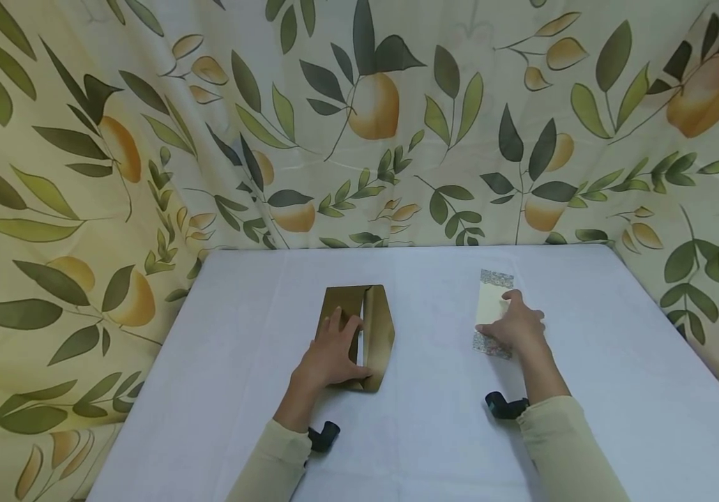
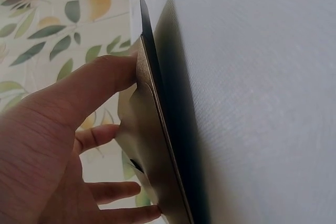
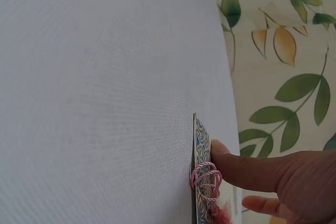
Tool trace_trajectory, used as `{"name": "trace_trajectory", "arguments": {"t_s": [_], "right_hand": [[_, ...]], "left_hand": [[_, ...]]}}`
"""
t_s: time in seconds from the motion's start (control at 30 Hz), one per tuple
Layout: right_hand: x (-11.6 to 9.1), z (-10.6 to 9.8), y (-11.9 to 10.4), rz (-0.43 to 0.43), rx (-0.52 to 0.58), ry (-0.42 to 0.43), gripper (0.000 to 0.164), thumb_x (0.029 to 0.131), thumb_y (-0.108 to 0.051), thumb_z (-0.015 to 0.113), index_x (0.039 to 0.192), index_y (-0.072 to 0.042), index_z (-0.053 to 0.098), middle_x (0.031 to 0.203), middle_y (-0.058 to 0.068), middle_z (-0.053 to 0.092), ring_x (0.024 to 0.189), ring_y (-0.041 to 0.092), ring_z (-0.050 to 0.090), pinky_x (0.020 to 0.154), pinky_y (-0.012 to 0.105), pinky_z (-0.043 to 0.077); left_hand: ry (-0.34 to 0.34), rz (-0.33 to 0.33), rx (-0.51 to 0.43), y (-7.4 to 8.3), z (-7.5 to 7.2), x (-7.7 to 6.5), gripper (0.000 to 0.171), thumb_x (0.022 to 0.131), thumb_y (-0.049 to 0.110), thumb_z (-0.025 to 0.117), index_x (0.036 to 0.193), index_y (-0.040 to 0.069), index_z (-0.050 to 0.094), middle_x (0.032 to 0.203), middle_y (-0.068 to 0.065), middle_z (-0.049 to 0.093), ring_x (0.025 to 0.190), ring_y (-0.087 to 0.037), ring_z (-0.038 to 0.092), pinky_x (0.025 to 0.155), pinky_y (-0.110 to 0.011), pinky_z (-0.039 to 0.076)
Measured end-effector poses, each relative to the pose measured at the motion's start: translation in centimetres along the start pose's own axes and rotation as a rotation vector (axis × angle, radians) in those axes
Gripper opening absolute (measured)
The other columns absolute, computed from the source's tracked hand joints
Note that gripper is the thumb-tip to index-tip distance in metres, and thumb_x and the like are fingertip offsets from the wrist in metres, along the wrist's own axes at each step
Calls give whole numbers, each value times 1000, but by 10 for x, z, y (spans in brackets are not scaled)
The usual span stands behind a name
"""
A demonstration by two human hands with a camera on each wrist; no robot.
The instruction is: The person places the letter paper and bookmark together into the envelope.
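A bronze-gold envelope [image 1: 381,335] lies on the white table, its flap toward the right and a white strip showing at the opening. My left hand [image 1: 332,352] rests on it with fingers spread, thumb near the lower flap. In the left wrist view, the thumb [image 2: 100,85] touches the envelope's edge. To the right is a narrow cream bookmark-like card [image 1: 491,307] with patterned ends. Over it, my right hand [image 1: 519,326] touches the card with thumb and index finger apart. A looped pink cord [image 3: 206,179] shows at the card's patterned end in the right wrist view.
The white cloth-covered table [image 1: 208,390] has its far edge against a curtain [image 1: 334,174] printed with leaves and fruit. Black wrist cameras sit below both hands, at the cuffs of the cream sleeves [image 1: 572,446].
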State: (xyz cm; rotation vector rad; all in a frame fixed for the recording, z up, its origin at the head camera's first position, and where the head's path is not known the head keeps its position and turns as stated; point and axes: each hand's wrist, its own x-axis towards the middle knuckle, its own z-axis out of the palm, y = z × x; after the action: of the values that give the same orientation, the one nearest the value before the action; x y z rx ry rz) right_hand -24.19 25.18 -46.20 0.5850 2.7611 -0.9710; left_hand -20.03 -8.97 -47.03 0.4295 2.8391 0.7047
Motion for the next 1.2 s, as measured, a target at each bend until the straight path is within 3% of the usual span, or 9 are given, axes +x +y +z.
{"name": "trace_trajectory", "arguments": {"t_s": [0.13, 0.37, 0.53, 0.73, 0.93, 1.2], "right_hand": [[1, 0, 2, -4, 0, -29, 94, 72, -26, 82, 140, -3, 23, 118, 43, 29, 107, 54, 32, 76, 62, 39], [8, 2, 8, -57, 46, -52, 92, 73, -24, 82, 142, -6, 23, 126, 41, 28, 102, 47, 41, 80, 58, 41], [13, 3, 15, -126, 35, -71, 82, 76, -29, 79, 139, -6, 32, 139, 34, 30, 118, 48, 35, 93, 62, 32], [14, 2, 18, -170, 63, -53, 72, 82, -32, 73, 138, -5, 38, 141, 31, 32, 126, 51, 29, 96, 62, 29], [11, 2, 17, -156, 143, -37, 65, 85, -26, 71, 139, -8, 40, 145, 28, 29, 130, 50, 26, 98, 62, 28], [-1, 2, 5, -233, 260, -62, 64, 85, -28, 71, 139, -15, 39, 146, 23, 30, 125, 40, 34, 96, 56, 32]], "left_hand": [[0, -1, -3, 1, 0, 0, 74, 69, 43, 82, 130, 26, 43, 154, -17, 12, 137, -41, 17, 90, -69, 31], [-1, -2, 19, 0, 2, 0, 78, 69, 45, 81, 132, 25, 41, 153, -17, 13, 137, -39, 19, 90, -68, 32], [2, -8, 36, 0, 3, 0, 79, 68, 46, 82, 133, 26, 40, 153, -17, 14, 137, -38, 20, 90, -68, 32], [-2, -11, 30, 0, 3, -1, 80, 68, 45, 82, 133, 26, 40, 153, -16, 13, 137, -39, 20, 90, -68, 32], [0, -1, 22, 1, 2, -1, 78, 68, 45, 82, 132, 24, 41, 153, -18, 15, 136, -40, 20, 90, -69, 32], [9, 4, 18, 1, 1, 0, 77, 68, 44, 82, 130, 26, 42, 153, -18, 14, 137, -40, 19, 89, -68, 33]]}}
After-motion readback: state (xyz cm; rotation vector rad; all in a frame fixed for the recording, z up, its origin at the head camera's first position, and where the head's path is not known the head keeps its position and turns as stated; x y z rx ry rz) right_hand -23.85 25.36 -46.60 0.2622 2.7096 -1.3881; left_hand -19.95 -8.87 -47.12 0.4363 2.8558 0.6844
